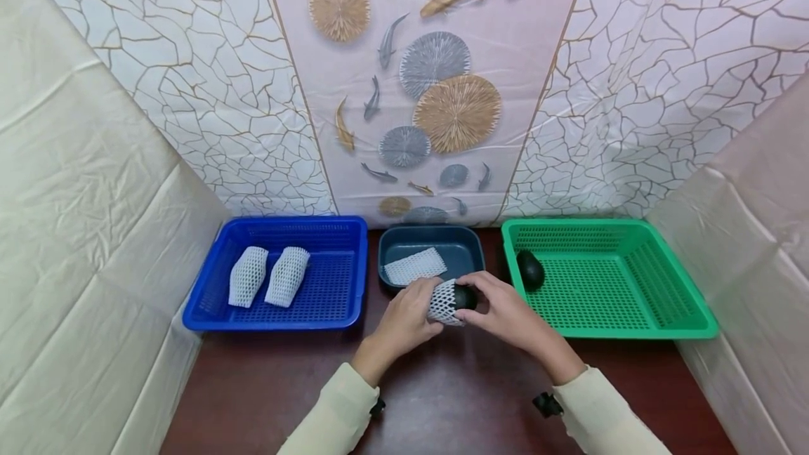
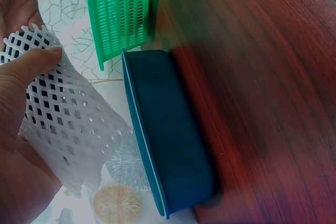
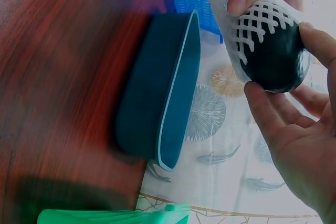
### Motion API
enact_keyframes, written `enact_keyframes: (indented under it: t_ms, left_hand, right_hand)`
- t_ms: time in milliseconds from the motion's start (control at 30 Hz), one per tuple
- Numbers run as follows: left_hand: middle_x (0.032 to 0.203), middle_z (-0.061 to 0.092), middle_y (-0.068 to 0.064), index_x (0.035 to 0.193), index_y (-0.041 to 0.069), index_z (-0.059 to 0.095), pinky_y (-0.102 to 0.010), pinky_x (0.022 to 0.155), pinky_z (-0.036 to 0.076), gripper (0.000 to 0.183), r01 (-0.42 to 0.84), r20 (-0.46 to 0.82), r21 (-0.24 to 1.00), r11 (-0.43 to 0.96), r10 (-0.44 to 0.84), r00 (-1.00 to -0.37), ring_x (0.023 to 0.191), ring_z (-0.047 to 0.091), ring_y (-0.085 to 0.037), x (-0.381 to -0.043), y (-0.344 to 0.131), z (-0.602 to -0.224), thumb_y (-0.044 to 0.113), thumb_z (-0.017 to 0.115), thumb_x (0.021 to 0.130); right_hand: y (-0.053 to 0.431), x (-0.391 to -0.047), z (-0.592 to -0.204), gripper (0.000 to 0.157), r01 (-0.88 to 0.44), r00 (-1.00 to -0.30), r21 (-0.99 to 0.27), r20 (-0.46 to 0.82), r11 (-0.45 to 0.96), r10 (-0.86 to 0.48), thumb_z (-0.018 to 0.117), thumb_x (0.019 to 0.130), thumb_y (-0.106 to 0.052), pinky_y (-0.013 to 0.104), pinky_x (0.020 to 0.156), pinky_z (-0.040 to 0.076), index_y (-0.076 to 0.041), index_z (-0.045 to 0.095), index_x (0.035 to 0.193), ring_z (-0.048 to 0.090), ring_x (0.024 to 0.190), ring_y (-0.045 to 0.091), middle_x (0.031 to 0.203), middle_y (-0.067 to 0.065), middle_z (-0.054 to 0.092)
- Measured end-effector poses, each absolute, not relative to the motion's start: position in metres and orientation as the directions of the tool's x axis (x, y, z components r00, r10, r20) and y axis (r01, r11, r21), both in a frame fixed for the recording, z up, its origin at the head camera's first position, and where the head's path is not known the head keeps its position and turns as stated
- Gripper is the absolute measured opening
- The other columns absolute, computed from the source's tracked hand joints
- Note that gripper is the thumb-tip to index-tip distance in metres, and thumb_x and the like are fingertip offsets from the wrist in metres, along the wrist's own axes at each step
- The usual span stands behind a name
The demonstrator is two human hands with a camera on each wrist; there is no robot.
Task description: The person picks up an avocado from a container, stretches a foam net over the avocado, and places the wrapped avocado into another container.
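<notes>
Between both hands, over the front edge of the dark teal tray (image 1: 468, 236), is a dark avocado (image 3: 275, 61) partly inside a white foam net sleeve (image 1: 442, 302). My left hand (image 1: 402, 318) grips the sleeve, its thumb pressed on the mesh in the left wrist view. With fingertips and thumb, my right hand (image 1: 508, 309) holds the bare rounded end of the avocado, which sticks out of the mesh. The sleeve's other end hangs loose past the left palm. Another flat foam net sleeve (image 1: 415, 267) lies in the tray.
At left, a blue basket (image 1: 335, 300) holds two foam-sleeved items (image 1: 287, 277). On the right stands a green basket (image 1: 607, 293) with one bare dark avocado (image 1: 530, 270) by its left wall. A patterned cloth backdrop (image 1: 404, 104) rises behind the brown table (image 1: 455, 399).
</notes>
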State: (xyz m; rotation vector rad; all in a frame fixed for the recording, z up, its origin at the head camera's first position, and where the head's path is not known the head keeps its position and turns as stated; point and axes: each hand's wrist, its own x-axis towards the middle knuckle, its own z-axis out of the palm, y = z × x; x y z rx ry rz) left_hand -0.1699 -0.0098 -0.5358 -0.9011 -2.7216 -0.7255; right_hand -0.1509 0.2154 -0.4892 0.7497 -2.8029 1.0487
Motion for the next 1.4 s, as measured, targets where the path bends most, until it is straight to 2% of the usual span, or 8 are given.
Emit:
enact_keyframes:
  t_ms: [300, 667, 800, 900, 1133, 1267, 1400]
  left_hand:
    - [0.131, 0.062, -0.005, 0.142, 0.012, 0.05, -0.038, 0.095, 0.057, 0.079, 0.586, 0.304, 0.479, 0.654, 0.503, -0.809, 0.114, 0.06, -0.018, -0.167, -0.005, -0.541, 0.024, 0.091, 0.075]
    - [0.145, 0.058, -0.016, 0.151, 0.0, 0.04, -0.041, 0.104, 0.053, 0.096, 0.606, 0.325, 0.516, 0.605, 0.516, -0.792, 0.126, 0.058, -0.029, -0.17, -0.001, -0.543, 0.02, 0.092, 0.072]
    - [0.148, 0.056, -0.018, 0.154, -0.002, 0.035, -0.041, 0.11, 0.048, 0.101, 0.612, 0.325, 0.512, 0.604, 0.523, -0.788, 0.131, 0.057, -0.029, -0.171, -0.001, -0.541, 0.018, 0.091, 0.072]
    - [0.146, 0.058, -0.017, 0.155, 0.0, 0.034, -0.042, 0.113, 0.046, 0.102, 0.62, 0.327, 0.464, 0.633, 0.528, -0.784, 0.132, 0.058, -0.027, -0.171, -0.001, -0.537, 0.022, 0.092, 0.073]
    - [0.139, 0.062, -0.009, 0.15, 0.008, 0.045, -0.044, 0.103, 0.051, 0.096, 0.637, 0.381, 0.311, 0.705, 0.522, -0.763, 0.124, 0.061, -0.024, -0.171, -0.014, -0.527, 0.051, 0.09, 0.076]
    - [0.134, 0.065, -0.008, 0.143, 0.01, 0.052, -0.044, 0.101, 0.051, 0.087, 0.653, 0.432, 0.239, 0.718, 0.524, -0.734, 0.119, 0.062, -0.023, -0.171, -0.024, -0.529, 0.048, 0.09, 0.076]
    - [0.131, 0.066, -0.008, 0.141, 0.008, 0.054, -0.043, 0.097, 0.053, 0.074, 0.681, 0.482, 0.168, 0.712, 0.543, -0.687, 0.117, 0.063, -0.023, -0.172, -0.028, -0.535, 0.04, 0.086, 0.083]
  right_hand:
    - [0.21, -0.149, -0.491, 0.056, -0.428, -0.893, -0.613, 0.177, 0.664, -0.413, 0.088, 0.084, -0.024, 0.036, 0.088, 0.06, -0.012, 0.063, 0.133, 0.065, 0.108, 0.018, 0.127, 0.004, 0.063]
    - [0.204, -0.152, -0.493, 0.058, -0.503, -0.855, -0.557, 0.206, 0.661, -0.476, 0.085, 0.084, -0.017, 0.038, 0.09, 0.059, -0.004, 0.063, 0.136, 0.065, 0.114, 0.022, 0.13, 0.008, 0.063]
    - [0.203, -0.152, -0.497, 0.058, -0.5, -0.859, -0.563, 0.224, 0.659, -0.46, 0.084, 0.084, -0.015, 0.04, 0.091, 0.059, -0.004, 0.062, 0.137, 0.066, 0.116, 0.024, 0.134, 0.01, 0.064]
    - [0.204, -0.152, -0.5, 0.058, -0.455, -0.882, -0.613, 0.212, 0.646, -0.42, 0.084, 0.085, -0.015, 0.04, 0.091, 0.059, -0.006, 0.061, 0.137, 0.066, 0.116, 0.024, 0.135, 0.01, 0.064]
    - [0.214, -0.155, -0.51, 0.056, -0.355, -0.925, -0.765, 0.204, 0.537, -0.321, 0.083, 0.085, -0.008, 0.039, 0.091, 0.06, -0.007, 0.06, 0.137, 0.068, 0.114, 0.028, 0.133, 0.013, 0.063]
    - [0.22, -0.156, -0.508, 0.057, -0.32, -0.938, -0.808, 0.198, 0.496, -0.283, 0.082, 0.085, -0.004, 0.038, 0.092, 0.059, -0.004, 0.059, 0.137, 0.067, 0.116, 0.032, 0.134, 0.016, 0.062]
    - [0.223, -0.156, -0.508, 0.057, -0.26, -0.956, -0.839, 0.152, 0.478, -0.252, 0.08, 0.087, -0.005, 0.035, 0.092, 0.059, -0.004, 0.059, 0.139, 0.065, 0.119, 0.033, 0.136, 0.017, 0.061]
